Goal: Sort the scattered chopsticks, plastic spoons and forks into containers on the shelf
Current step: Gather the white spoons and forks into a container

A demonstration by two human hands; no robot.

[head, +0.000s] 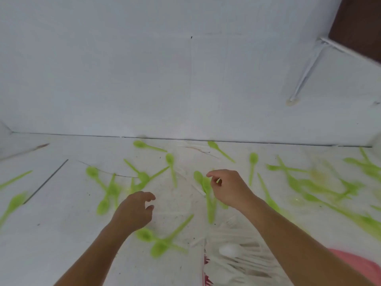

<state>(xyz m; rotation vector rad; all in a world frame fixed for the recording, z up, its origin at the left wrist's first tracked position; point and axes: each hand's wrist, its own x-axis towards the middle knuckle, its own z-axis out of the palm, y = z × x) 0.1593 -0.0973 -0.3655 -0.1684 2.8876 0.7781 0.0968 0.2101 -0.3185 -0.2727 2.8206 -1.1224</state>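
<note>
Pinched between thumb and forefinger of the right hand (228, 189) I can make out a sliver of a green spoon (218, 180); the other fingers curl over it, and blur keeps me from telling how much of it the hand holds. Just to that hand's left lie two more green spoons (206, 187), bowls pointing away from me, handles running back under the wrist. My left hand (134, 211) hovers lower and to the left, fingers loosely curled around nothing, above a bare patch of the white surface (61, 234). More scattered green spoons (112, 190) cover that surface on both sides, some crossing each other, thickest at the right edge. Near my right forearm sits a heap of white plastic cutlery (243, 263) with a white spoon (228, 249) on top. Pink cloth (354, 267) shows at the bottom right corner. Behind everything rises a white wall (144, 69).
</note>
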